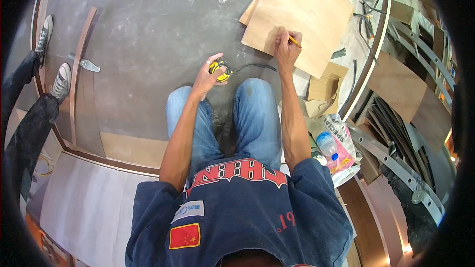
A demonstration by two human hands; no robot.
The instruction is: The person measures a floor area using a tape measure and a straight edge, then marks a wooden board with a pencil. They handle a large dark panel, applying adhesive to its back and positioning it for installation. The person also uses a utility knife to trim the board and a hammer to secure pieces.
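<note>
Above my knees, my left hand (205,78) is wrapped round a yellow and black tape measure (223,70). A dark wrist strap (257,66) trails from its case toward the right. My right hand (288,48) grips a yellow pencil (295,42) and rests at the lower edge of a light brown plywood sheet (309,12). Another sheet (253,6) of the same colour sticks out from beneath it at the left. Whether the pencil's tip touches the wood is hidden by my fingers.
A person's legs (34,113) in grey sneakers stand at far left, beside a long curved wooden strip (80,64) and a metal blade tool (90,66). To my right lie folded cardboard (326,86), a water bottle (326,143) on a plastic bag, metal rails (396,160) and stacked dark panels (396,128).
</note>
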